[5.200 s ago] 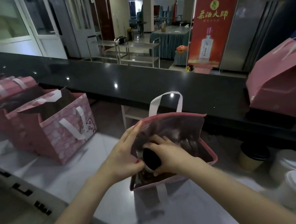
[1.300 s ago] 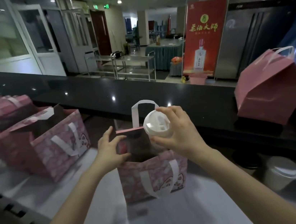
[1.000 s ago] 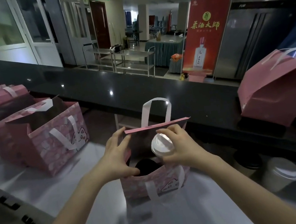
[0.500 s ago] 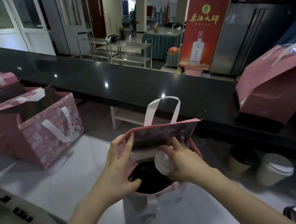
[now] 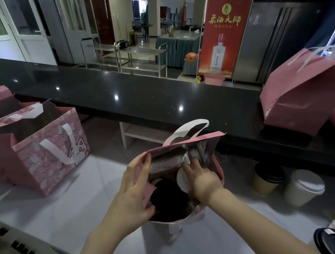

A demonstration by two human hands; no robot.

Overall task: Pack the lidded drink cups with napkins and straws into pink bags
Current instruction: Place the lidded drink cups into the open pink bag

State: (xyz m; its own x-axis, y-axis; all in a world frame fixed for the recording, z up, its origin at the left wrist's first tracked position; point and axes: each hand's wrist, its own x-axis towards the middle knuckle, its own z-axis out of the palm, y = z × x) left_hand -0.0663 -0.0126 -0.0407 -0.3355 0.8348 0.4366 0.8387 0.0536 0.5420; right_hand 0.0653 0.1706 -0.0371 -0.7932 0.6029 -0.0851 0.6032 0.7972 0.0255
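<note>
the red banner [image 5: 225, 34] bears yellow characters reading "茶酒大师".

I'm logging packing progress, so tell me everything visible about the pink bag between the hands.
The pink bag stands open on the pale counter, glossy paper by its look, with a dark shiny lining and a white ribbon handle. The left hand holds its left wall open; the right hand reaches inside, gripping a white-lidded cup beside a black-lidded cup.
</note>
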